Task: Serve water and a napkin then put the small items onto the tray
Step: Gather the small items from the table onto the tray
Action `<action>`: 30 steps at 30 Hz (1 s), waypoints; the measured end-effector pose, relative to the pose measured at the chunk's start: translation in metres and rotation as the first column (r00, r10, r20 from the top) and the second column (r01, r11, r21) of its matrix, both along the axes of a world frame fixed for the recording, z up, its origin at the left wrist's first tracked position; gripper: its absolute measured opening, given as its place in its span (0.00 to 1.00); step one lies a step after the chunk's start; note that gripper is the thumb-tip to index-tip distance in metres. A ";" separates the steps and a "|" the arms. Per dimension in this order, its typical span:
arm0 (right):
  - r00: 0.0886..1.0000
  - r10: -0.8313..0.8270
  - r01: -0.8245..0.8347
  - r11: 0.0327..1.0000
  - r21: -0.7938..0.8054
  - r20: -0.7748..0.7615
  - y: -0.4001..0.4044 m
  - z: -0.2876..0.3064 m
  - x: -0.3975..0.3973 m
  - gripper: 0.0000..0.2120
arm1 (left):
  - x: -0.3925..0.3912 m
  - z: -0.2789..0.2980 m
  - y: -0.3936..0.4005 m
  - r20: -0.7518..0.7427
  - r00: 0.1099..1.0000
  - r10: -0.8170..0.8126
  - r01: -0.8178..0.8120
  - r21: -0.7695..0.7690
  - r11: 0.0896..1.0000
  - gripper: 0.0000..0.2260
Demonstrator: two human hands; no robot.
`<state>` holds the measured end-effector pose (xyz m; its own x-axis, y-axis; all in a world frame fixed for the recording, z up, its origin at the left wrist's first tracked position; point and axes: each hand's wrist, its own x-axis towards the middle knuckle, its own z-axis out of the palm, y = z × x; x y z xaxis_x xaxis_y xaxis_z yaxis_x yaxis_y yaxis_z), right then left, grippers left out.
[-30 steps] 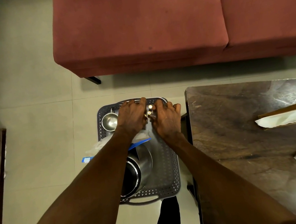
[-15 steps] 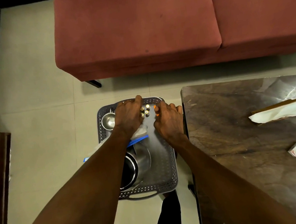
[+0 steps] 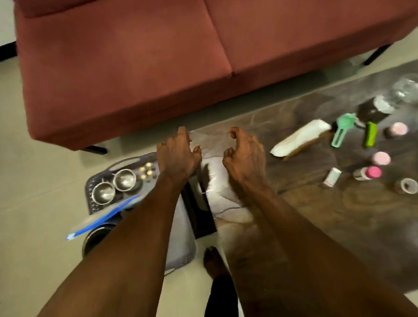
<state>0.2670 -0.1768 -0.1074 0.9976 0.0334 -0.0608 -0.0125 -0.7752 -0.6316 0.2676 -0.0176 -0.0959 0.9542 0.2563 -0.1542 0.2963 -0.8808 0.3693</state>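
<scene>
Our left hand (image 3: 177, 157) hung in the middle of the frame above the near end of the dark table (image 3: 343, 220), fingers loosely curled and holding nothing. Our right hand (image 3: 245, 153) hung just to its right, also empty, its fingers and thumb bent inward with a gap between them. The two hands were near each other but apart.

The gray perforated tray (image 3: 183, 252) lay on the pale floor at lower left of centre, beside the table's end. At its upper end stood two small steel cups (image 3: 114, 185) side by side, and just right of them a cluster of small yellowish items (image 3: 147, 169), too small for us to identify. A blue-edged flat piece (image 3: 104, 217) lay slanted across the tray, with a larger steel vessel (image 3: 96, 238) partly showing below it.

On the table at right lay a folded white napkin (image 3: 302, 136), with a green utensil (image 3: 343, 128) just beside its right end. Beyond that stood a clear glass (image 3: 410, 88), blurred. Several small containers with pink caps (image 3: 369, 173), a lime-green item (image 3: 371, 134), a small white box (image 3: 332, 176) and a roll of tape (image 3: 407, 186) were scattered further right.

A red sofa (image 3: 136, 56) filled the upper part of the frame.
</scene>
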 end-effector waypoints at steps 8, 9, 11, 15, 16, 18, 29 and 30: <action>0.978 -0.192 0.180 0.973 -0.145 -0.077 -0.186 0.006 -0.005 0.30 | 0.003 -0.008 -0.193 -0.060 0.987 -0.149 0.132 -0.230 0.964 0.12; 0.973 -0.217 0.202 0.966 -0.164 -0.076 -0.204 0.004 -0.007 0.30 | 0.003 -0.010 -0.211 -0.084 0.983 -0.162 0.137 -0.247 0.959 0.12; 0.958 -0.268 0.244 0.949 -0.201 -0.102 -0.247 0.000 -0.009 0.29 | 0.004 -0.013 -0.256 -0.116 0.974 -0.196 0.162 -0.249 0.955 0.12; 0.934 -0.342 0.310 0.920 -0.238 -0.103 -0.319 -0.010 -0.006 0.25 | 0.009 -0.020 -0.329 -0.150 0.969 -0.198 0.150 -0.283 0.947 0.13; 0.931 -0.349 0.316 0.919 -0.237 -0.111 -0.336 -0.015 -0.005 0.25 | 0.011 -0.023 -0.343 -0.160 0.967 -0.197 0.147 -0.282 0.948 0.13; 0.921 -0.367 0.332 0.915 -0.228 -0.131 -0.367 -0.025 -0.001 0.23 | 0.018 -0.030 -0.366 -0.171 0.964 -0.203 0.151 -0.273 0.950 0.11; 0.924 -0.314 0.268 0.938 -0.218 -0.218 -0.414 -0.063 0.059 0.15 | 0.079 -0.058 -0.408 -0.195 0.976 -0.095 0.082 -0.075 0.994 0.15; 0.928 -0.298 0.256 0.946 -0.200 -0.221 -0.413 -0.067 0.064 0.13 | 0.083 -0.060 -0.409 -0.205 0.976 -0.076 0.067 -0.053 0.996 0.16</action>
